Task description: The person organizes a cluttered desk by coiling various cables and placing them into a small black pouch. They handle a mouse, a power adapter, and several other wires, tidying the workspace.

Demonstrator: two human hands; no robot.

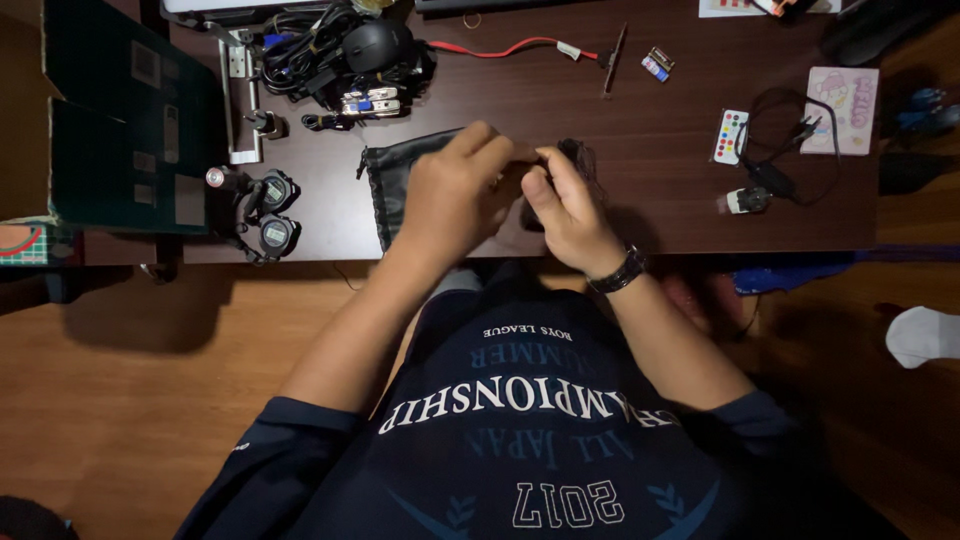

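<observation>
Head view, left hand [455, 195] and right hand [566, 208] pinching black pouch [388, 180] (drawstring end), dark table [650, 190]

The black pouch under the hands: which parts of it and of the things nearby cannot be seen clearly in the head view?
- Black pouch: its right part is hidden by the left hand and right hand.
- What the fingers pinch: too small and dark to tell.
- Tangle of cables: single items are unclear in the head view.
- Green box: cut off by the left edge.
</observation>
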